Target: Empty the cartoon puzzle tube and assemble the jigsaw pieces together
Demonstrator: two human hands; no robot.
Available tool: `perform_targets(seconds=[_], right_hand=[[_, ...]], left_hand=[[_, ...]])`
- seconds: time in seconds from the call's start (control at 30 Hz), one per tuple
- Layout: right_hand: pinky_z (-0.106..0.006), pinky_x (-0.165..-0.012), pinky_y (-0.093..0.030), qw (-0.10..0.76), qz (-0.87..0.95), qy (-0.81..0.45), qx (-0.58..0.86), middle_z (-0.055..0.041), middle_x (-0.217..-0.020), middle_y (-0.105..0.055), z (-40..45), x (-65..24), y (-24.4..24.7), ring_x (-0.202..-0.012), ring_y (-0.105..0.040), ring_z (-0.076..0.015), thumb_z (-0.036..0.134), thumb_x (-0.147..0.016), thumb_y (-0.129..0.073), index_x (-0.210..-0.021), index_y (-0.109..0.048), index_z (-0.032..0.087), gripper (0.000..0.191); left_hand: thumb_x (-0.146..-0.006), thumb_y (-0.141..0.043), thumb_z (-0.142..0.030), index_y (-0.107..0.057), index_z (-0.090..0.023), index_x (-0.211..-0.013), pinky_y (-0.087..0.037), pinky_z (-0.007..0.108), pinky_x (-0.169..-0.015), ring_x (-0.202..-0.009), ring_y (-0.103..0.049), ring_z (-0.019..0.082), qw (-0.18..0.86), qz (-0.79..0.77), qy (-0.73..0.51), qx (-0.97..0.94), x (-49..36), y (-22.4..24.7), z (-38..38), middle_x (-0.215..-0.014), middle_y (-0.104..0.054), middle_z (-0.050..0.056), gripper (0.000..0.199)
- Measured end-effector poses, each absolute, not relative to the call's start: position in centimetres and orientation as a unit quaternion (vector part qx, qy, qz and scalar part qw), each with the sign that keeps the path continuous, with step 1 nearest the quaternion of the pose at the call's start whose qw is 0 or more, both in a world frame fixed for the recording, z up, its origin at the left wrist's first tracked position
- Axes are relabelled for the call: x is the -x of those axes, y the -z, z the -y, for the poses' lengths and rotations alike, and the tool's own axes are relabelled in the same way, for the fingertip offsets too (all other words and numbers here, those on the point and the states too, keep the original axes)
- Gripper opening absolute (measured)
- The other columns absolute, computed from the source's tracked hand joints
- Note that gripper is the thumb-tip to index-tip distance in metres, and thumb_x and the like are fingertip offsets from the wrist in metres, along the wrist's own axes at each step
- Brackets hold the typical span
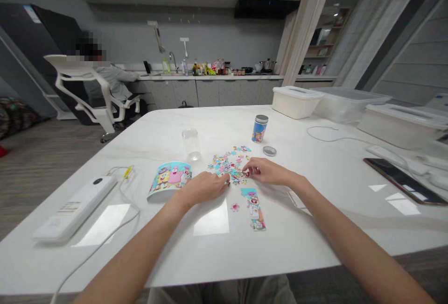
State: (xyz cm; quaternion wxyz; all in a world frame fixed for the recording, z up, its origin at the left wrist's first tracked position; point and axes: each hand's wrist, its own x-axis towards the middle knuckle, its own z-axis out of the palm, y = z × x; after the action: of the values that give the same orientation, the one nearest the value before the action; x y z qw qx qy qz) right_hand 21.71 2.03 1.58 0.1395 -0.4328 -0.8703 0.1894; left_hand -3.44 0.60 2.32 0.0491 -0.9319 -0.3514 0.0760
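Colourful puzzle pieces [231,164] lie in a loose pile on the white table [140,257]. At the pile's near left edge is my left hand [206,187], its fingers curled and pressed together; whatever they hold is too small to name. My right hand [268,171] reaches the pile's right side with fingers bent round something I cannot make out. Below the pile lies a joined strip of puzzle [256,210] showing a cartoon figure, with a single pink piece [234,207] to its left. A curved picture sheet [170,178] sits left of my left hand.
Behind the pile stand a clear jar [191,144] and a blue printed can [259,129], with a round lid [269,151] nearby. A white power strip [79,206] with cable is left; a phone [402,180] and storage boxes [297,101] are right. A person sits beyond the table.
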Motion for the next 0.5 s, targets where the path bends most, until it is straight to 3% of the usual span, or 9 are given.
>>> perform_targets(seconds=[0.37,0.5], right_hand=[[-0.028,-0.068,-0.043,0.151,0.865,-0.159,0.452,-0.0041,-0.084,-0.066,-2.13,-21.42,-1.06,-0.074,-0.058,-0.0159,0.009,-0.08,-0.053,-0.085,-0.061,0.019,0.014],[-0.029,-0.068,-0.043,0.182,0.852,-0.165,0.462,-0.0035,-0.083,-0.066,-2.07,-21.35,-0.77,-0.073,-0.059,-0.0165,0.013,-0.081,-0.055,-0.094,-0.059,0.02,0.015]], left_hand=[[-0.098,-0.035,-0.03,-0.052,-0.019,-0.116,-0.05,0.033,-0.069,-0.072,-0.068,0.023,0.056,0.363,-0.074,0.927,3.95,-2.22,-1.05,-0.076,-0.069,0.006,0.027],[-0.097,-0.037,-0.03,-0.05,-0.019,-0.116,-0.05,0.032,-0.066,-0.07,-0.067,0.023,0.048,0.368,-0.072,0.926,3.85,-2.19,-0.98,-0.074,-0.069,0.006,0.026]])
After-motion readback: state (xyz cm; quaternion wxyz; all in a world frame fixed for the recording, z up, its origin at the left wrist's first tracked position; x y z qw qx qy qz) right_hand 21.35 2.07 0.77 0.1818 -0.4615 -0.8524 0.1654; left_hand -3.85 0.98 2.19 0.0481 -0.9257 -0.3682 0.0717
